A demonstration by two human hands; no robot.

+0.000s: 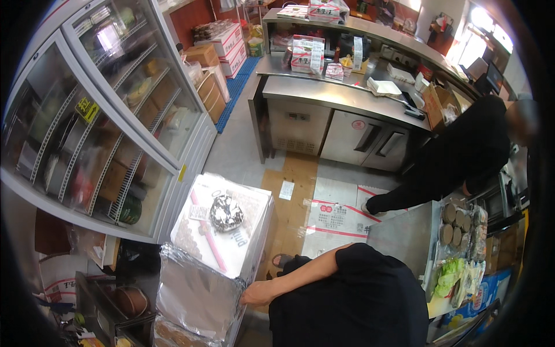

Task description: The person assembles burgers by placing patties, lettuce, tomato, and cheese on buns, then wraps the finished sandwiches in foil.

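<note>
My right hand (259, 293) reaches from a black sleeve to the side edge of a sheet of aluminium foil (199, 290), and its fingers close on that edge. The foil lies flat at the near end of a white printed carton (256, 225). On the carton's top rests a foil-wrapped bundle (226, 212), crumpled and rounded. Below the foil sheet, brown items under clear plastic film (177, 334) show at the bottom of the picture. My left hand is out of view.
Left stands a glass-door refrigerator (121, 117). A steel counter (299, 93) with boxes and bags runs across the far side. A person in black (459, 147) stands at right. Nearby are round patties (451, 225) and lettuce (448, 277). Flattened cardboard (334, 217) covers the floor.
</note>
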